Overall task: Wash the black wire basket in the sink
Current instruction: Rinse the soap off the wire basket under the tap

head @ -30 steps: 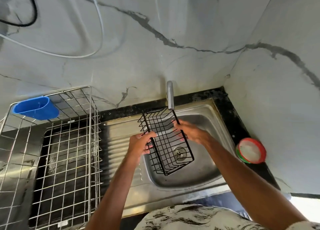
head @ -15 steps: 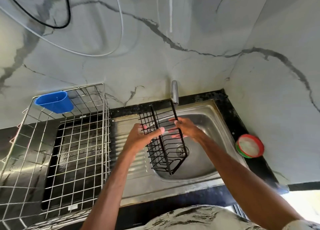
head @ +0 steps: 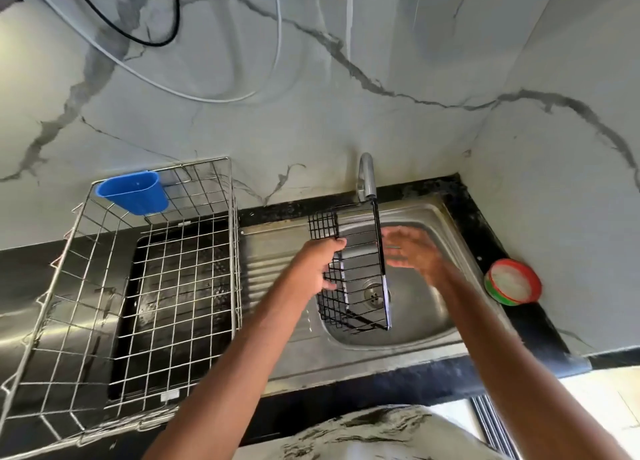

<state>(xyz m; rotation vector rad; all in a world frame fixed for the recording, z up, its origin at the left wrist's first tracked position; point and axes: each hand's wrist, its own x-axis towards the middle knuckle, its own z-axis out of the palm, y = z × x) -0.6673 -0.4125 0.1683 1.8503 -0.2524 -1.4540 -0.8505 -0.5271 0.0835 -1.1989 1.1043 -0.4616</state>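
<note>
The weak spot is the grip. The left hand alone carries the black wire basket, its fingers curled through the mesh of one side wall. The basket is tipped steeply on edge, so the weight hangs off that single hold. If the wires are wet or soapy, the basket could twist out and clatter into the stainless steel sink.

The right hand is spread, fingers straight and holding nothing. It is motion-blurred just beside the basket's far rim, over the sink, and I cannot tell whether it touches the wire. A fast rub along the thin rods could snag a fingertip in the grid. It could also knock the basket's upper end against the curved chrome tap at the back of the sink, which that end nearly meets.

The basket hangs in the air above the sink bowl, over the round drain, touching no part of the sink that I can see. It is a long, narrow rectangular cage of thin black coated wire. One wall has a fine square grid and the others have wider horizontal bars, with a thicker rim rod catching a glossy highlight. I can make out no water stream, foam or dirt on it, so I judge the washing far from finished.
</note>
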